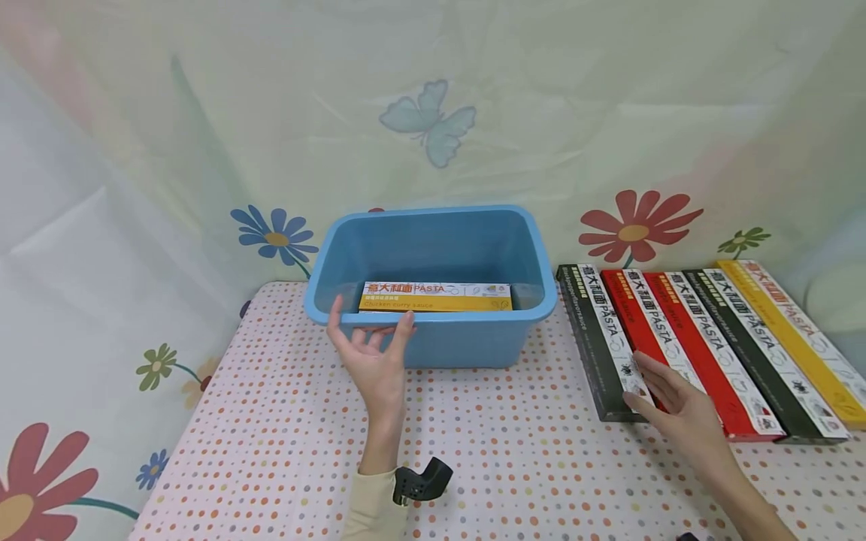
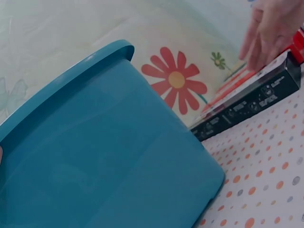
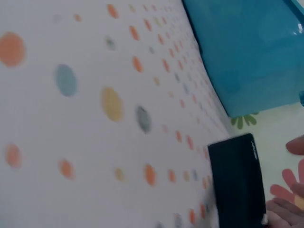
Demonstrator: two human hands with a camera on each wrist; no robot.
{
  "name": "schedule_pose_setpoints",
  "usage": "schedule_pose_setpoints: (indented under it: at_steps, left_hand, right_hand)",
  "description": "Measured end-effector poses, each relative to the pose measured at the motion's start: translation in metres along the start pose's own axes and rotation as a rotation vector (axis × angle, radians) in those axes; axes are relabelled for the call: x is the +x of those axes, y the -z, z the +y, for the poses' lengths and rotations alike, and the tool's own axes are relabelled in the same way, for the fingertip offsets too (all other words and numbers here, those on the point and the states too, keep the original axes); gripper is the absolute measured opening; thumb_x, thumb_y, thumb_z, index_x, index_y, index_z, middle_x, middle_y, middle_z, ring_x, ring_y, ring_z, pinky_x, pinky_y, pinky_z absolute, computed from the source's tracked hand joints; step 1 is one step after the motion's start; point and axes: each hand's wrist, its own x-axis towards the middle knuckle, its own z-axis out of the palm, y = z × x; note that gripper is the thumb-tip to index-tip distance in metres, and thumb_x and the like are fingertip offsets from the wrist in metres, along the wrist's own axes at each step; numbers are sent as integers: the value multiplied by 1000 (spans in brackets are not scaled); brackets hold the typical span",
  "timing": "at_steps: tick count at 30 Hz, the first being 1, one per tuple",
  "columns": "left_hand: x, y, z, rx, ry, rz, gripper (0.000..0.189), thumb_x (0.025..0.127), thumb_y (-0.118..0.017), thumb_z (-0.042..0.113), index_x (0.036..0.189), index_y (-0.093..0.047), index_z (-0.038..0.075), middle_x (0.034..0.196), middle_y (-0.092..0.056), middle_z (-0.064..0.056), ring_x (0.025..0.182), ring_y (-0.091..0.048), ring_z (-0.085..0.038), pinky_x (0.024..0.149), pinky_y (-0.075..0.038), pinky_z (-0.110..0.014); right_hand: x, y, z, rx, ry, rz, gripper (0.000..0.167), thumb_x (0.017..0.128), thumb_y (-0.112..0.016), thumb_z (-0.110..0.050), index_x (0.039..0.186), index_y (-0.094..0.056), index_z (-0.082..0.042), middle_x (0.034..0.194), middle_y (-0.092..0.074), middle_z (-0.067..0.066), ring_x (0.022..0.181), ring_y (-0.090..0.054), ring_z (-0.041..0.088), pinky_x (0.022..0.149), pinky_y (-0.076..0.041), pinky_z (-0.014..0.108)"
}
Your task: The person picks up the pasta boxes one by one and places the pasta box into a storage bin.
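A blue plastic bin (image 1: 467,342) stands at the middle of the table. My left hand (image 1: 375,368) holds its front rim, with the thumb and one finger on the lip and the other fingers curled beneath it. Inside the bin lies a yellow and white pasta box (image 1: 436,297), printed chicken curry sauce. On the right, my right hand (image 1: 683,413) reaches over the near end of the leftmost black pasta box (image 1: 595,353), thumb and fingers spread apart. Its fingers also overlap the adjacent red pasta box (image 1: 625,300). The right wrist view shows the black box's dark end.
Further right in the row lie another red pasta box (image 1: 734,394), another black pasta box (image 1: 771,376) and a yellow pasta box (image 1: 805,349). A dotted cloth (image 1: 487,451) covers the table. Behind the bin hangs a flower-printed curtain (image 1: 541,113).
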Motion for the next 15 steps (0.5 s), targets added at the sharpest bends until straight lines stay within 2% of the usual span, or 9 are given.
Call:
schedule_pose_setpoints:
  at_steps: [2,4,9,15]
  left_hand:
    - [1,0,0,-1,-2,0,96,87,-81,-3,161,-24,15,114,-59,-20,83,-66,-21,81,-68,-42]
    - [1,0,-1,-9,0,0,96,87,-81,-4,161,-24,15,113,-58,-20,82,-66,-21,80,-68,-42]
    - [1,0,-2,-25,8,7,95,87,-81,-4,161,-25,15,113,-58,-20,82,-66,-22,81,-68,-43]
    - [1,1,-1,-19,8,12,95,86,-82,-4,161,-26,15,114,-59,-21,82,-67,-22,81,-68,-44]
  right_hand:
    - [-3,-4,1,0,-1,4,76,102,-71,-18,163,-29,0,161,-36,32,153,-34,14,97,-36,-6]
    - [-4,-7,1,3,2,20,78,101,-73,-16,163,-29,1,161,-36,32,154,-33,17,98,-34,-7]
    - [-5,-11,-2,27,-28,43,80,100,-74,-16,163,-27,3,162,-34,32,153,-29,39,101,-31,-6]
    - [-4,-12,-2,69,-99,30,82,101,-73,-22,164,-25,1,164,-32,30,154,-28,37,100,-37,-3]
